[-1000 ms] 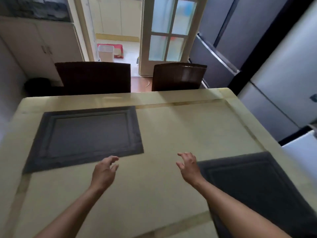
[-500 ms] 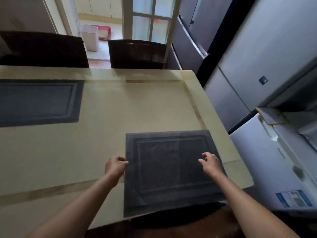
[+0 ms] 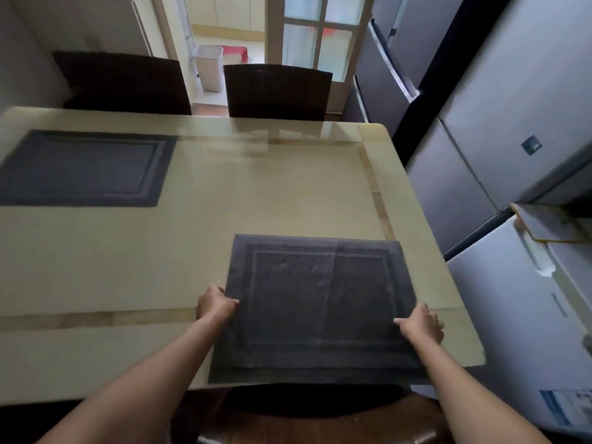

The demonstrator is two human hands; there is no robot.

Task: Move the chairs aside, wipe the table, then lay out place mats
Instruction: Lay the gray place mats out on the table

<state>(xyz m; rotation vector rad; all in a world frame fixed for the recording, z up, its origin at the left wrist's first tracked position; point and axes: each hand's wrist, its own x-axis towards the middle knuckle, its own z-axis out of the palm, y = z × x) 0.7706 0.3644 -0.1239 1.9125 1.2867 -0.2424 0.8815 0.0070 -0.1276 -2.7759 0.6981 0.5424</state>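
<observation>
Viewing from the head camera, down across a cream table [image 3: 256, 193]. Gripping the near place mat [image 3: 317, 302] by both side borders: left hand [image 3: 215, 304] curled round the left border, right hand [image 3: 423, 323] pinching the right border with the thumb laid on top. Lies at the table's near right corner, sides square to the front edge, front border reaching that edge (possibly overhanging a little; hard to judge from this angle). Cannot tell whether raised or flat on the surface. Recording a far place mat [image 3: 80, 168] flat at the far left, well apart from the first. Noting a left chair [image 3: 121, 83] and a right chair [image 3: 277, 91] standing against the far edge, a near chair [image 3: 314, 421] below the front edge, and grey fridge doors [image 3: 499, 123] just beside the table's right side.
</observation>
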